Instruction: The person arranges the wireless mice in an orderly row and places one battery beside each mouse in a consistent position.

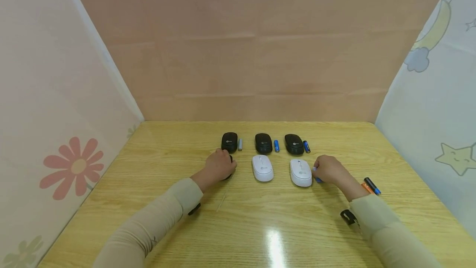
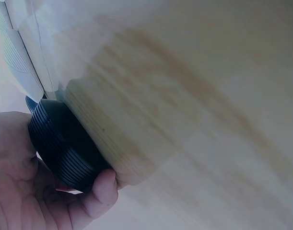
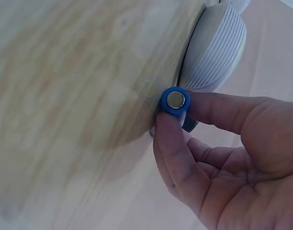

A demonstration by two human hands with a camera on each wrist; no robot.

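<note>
My left hand grips a black computer mouse on the table, fingers and thumb curled round its ribbed sides; the hand covers most of it in the head view. Between the thumb and fingers of my right hand, a blue battery is pinched low at the tabletop, its flat metal end facing the right wrist camera. Just left of that battery sits a white mouse. A second white mouse lies midway between the hands.
Behind stand three black mice, left, middle and right. To their right sides lie a grey battery, a light blue battery and a dark blue battery. Near my right wrist are an orange battery and a black-and-blue battery.
</note>
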